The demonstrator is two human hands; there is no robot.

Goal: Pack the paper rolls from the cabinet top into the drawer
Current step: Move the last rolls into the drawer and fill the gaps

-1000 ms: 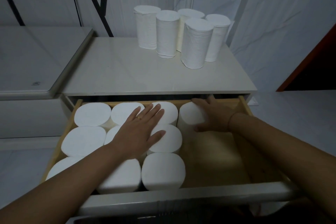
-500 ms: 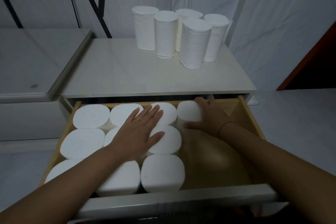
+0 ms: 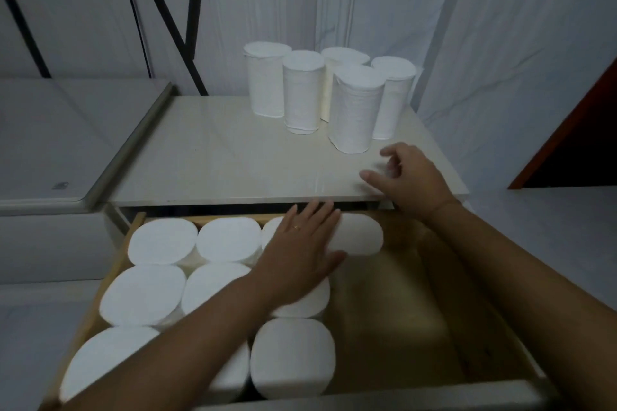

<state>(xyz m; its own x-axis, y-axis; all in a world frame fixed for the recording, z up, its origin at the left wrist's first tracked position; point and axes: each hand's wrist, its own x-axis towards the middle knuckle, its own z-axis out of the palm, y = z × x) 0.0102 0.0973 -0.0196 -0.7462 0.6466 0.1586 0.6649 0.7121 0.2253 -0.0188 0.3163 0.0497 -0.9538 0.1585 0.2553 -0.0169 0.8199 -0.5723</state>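
The left hand (image 3: 302, 252) was laid flat on packed paper rolls (image 3: 163, 240), the drawer (image 3: 400, 327) bare at 3 o'clock. The right hand (image 3: 412, 177) was held empty, loosely curled, over the front edge of the cabinet top (image 3: 233, 160).

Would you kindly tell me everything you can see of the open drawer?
The drawer is pulled out beneath the cabinet top. Its inner walls and floor look like light wood, its front rim pale. White paper rolls stand on end, packed in three columns on its left side, with a single roll starting a fourth column at the back. The right part of its floor is bare. The left hand rests flat on the rolls near the back.
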